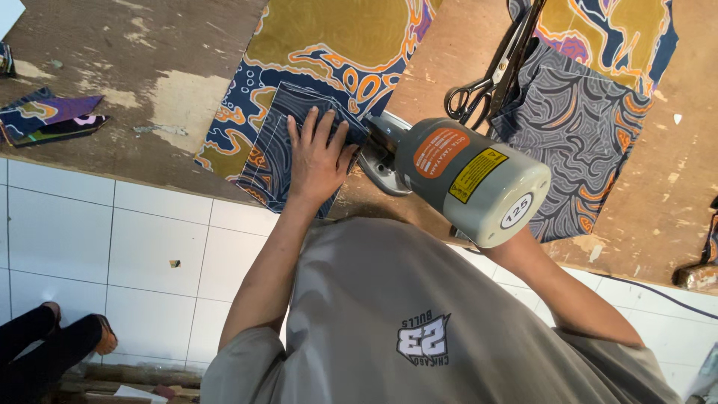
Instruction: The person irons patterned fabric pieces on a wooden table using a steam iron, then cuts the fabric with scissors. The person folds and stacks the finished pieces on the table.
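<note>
**Pressing the fabric stack flat at the cutter**

Near to far: my grey shirt fills the near edge, both arms reaching out over the wooden table (187,90).

Left hand (318,157) lies palm down on the dark patterned fabric stack (273,146), fingers (321,123) spread a bit apart, flat, not gripping anything. Fingertips sit close to the cutter's metal base (385,161), just right of the hand. To do this well, I judge: keep even pressure so layers don't creep, and keep fingertips off the blade line w/ the marked lines in sight.

Right hand is hidden behind the grey electric cutting machine (467,179); forearm runs up to it, so prob. on the handle, but can't tell how the fingers stand.

Further off: yellow-and-blue batik cloth (336,37) under the stack, black scissors (490,75) far right of centre, grey swirl-print piece (580,142) on the right.
</note>
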